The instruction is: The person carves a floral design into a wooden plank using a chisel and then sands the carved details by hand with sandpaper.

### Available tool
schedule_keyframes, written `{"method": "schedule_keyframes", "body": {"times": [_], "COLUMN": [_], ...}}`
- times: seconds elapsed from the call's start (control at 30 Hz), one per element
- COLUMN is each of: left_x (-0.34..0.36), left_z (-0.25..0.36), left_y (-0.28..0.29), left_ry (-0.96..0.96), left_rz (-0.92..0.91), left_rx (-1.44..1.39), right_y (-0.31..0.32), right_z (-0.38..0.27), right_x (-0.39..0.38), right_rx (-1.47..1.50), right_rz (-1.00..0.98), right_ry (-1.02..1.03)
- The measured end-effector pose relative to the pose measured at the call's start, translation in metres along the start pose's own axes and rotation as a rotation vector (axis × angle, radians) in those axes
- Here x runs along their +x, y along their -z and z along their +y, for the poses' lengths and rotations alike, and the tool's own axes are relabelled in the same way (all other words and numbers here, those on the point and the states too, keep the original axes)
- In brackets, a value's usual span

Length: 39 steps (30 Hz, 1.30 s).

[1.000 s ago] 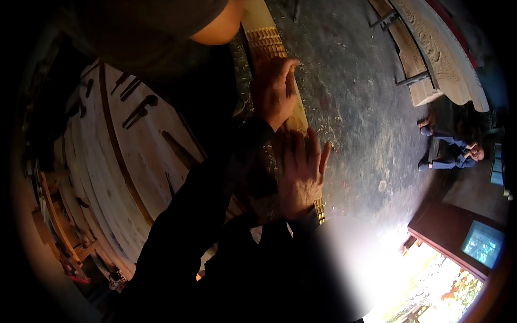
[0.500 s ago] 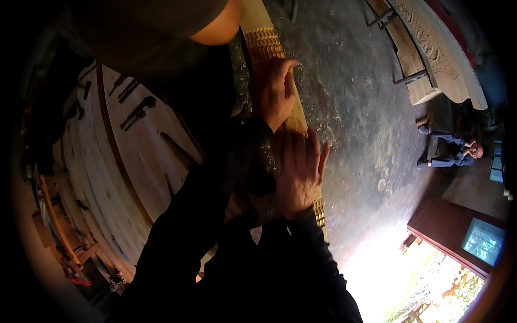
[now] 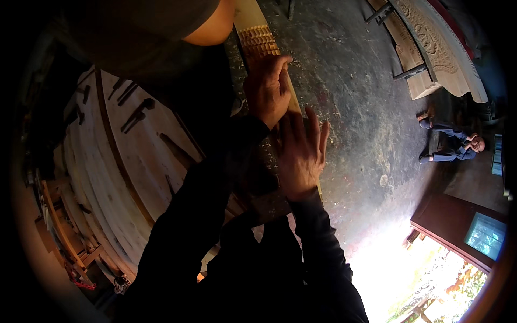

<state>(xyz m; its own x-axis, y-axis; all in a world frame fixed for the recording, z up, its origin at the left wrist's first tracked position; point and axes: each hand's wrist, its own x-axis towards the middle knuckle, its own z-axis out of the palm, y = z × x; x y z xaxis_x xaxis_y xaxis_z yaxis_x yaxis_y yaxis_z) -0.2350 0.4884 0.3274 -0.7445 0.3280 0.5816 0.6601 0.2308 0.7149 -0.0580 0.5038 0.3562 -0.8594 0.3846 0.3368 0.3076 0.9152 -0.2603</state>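
Observation:
A long, narrow pale wooden board [image 3: 251,16] runs down the middle, with rows of small scale-like cuts carved across it near the top. My left hand [image 3: 267,91] is closed on the board just below the cuts, fingers curled. Whatever it holds, if anything, is hidden. Right below, my right hand [image 3: 301,161] lies over the board with fingers stretched out and somewhat apart, fingertips close to my left hand. My hands and dark sleeves cover much of the board's lower part.
Wide planks [image 3: 129,129] lie at left, with dark hand tools [image 3: 138,114] on them. Wood chips dot the grey floor [image 3: 355,107]. At upper right stands a carved wooden panel [image 3: 431,40]. A seated person [image 3: 452,142] is far right. A large dark shape with bare skin fills the upper left.
My right hand has moved up the board, closer to my left hand, and its fingers are more spread. My left hand has shifted slightly left and remains closed.

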Motion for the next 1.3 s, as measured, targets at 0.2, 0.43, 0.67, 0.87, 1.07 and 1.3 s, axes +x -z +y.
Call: {"method": "schedule_keyframes", "body": {"times": [0.2,0.43,0.67,0.87,1.07,1.3], "left_x": [0.001,-0.003,0.0,0.002,-0.002,0.002], "left_z": [0.004,0.003,0.003,0.002,0.005,0.002], "left_y": [0.002,0.002,0.005,0.001,0.005,0.006], "left_ry": [0.053,0.03,0.035,-0.001,0.011,-0.038], "left_rz": [-0.009,0.015,-0.002,-0.005,-0.04,-0.016], "left_rx": [-0.043,-0.008,-0.018,0.026,0.053,0.015], "right_y": [0.004,0.006,0.006,0.005,0.004,0.018], "right_z": [0.005,0.007,0.01,0.013,0.015,0.014], "right_x": [0.01,0.003,0.005,0.002,-0.003,0.023], "right_rx": [0.039,0.001,0.048,0.041,0.026,0.031], "right_rz": [0.021,0.019,0.053,0.046,0.019,0.052], "right_ry": [0.022,0.024,0.033,0.036,0.052,0.061]}}
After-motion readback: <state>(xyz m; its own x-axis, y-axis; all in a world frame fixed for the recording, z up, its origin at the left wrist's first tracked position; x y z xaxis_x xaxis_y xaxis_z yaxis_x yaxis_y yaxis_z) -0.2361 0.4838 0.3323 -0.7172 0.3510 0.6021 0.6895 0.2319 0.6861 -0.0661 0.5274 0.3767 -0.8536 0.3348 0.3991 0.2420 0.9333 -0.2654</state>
